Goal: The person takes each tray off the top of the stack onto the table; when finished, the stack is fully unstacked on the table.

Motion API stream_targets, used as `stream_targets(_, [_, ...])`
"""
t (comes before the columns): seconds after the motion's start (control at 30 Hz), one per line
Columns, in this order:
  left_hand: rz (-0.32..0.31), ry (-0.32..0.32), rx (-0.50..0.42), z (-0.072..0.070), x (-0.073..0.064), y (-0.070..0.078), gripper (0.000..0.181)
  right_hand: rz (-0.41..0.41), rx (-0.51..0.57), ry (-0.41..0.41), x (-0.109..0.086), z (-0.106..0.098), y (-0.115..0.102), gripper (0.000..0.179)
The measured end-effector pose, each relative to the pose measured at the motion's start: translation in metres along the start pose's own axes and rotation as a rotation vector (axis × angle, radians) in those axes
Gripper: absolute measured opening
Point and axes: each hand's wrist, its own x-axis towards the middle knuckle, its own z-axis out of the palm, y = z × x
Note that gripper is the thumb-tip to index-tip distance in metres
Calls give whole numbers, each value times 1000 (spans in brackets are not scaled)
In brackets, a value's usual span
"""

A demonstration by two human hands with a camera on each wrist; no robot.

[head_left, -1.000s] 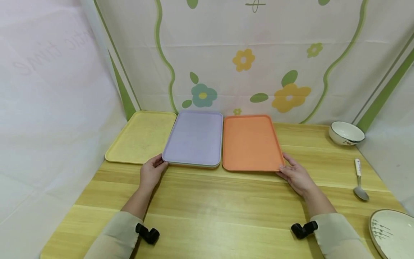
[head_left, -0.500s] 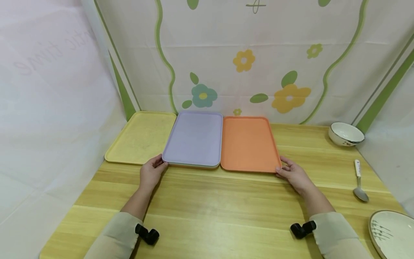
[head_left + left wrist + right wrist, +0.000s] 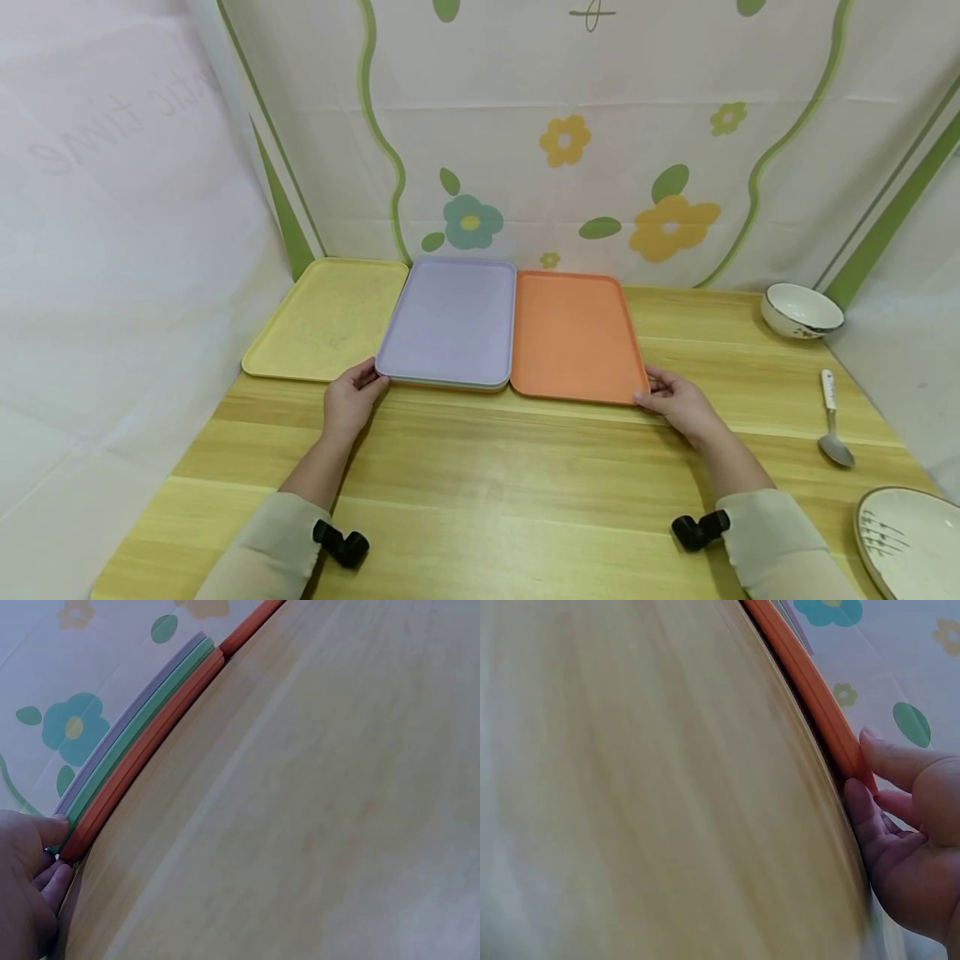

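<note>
Bowl [image 3: 802, 312]: white, dark-rimmed, upright at the far right corner of the counter [image 3: 525, 500].
Spoon [image 3: 831, 423]: near the right edge, white handle toward the far edge.
Plate [image 3: 915, 546]: pale, brown-rimmed, partly out of view, nearest corner.
Cloth [image 3: 510, 100]: flowered, behind the far edge.

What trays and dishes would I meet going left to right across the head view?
Yellow tray, lavender-topped tray stack, orange tray, white bowl with a dark rim, cream plate with a brown rim.

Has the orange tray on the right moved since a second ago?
Yes, left: the orange tray has closed in on the purple tray, which hasn't visibly shifted.
</note>
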Motion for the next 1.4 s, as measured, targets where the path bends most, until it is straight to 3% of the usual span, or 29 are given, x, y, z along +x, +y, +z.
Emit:
stream_targets(0.17, [1, 4, 12, 0, 0, 0, 50, 6, -1, 20, -1, -1, -5, 78])
stream_targets(0.4, [6, 6, 4, 0, -1, 1, 50, -61, -40, 65, 3, 11, -30, 72])
stream_targets(0.77, [7, 3, 32, -1, -1, 3, 50, -171, 63, -21, 25, 68, -73, 64])
stream_targets(0.97, [-3, 4, 42, 0, -2, 4, 50, -180, 100, -79, 34, 96, -88, 64])
stream_targets(1.4, [-5, 3, 38, 0, -1, 3, 50, -217, 35, -116, 51, 135, -102, 63])
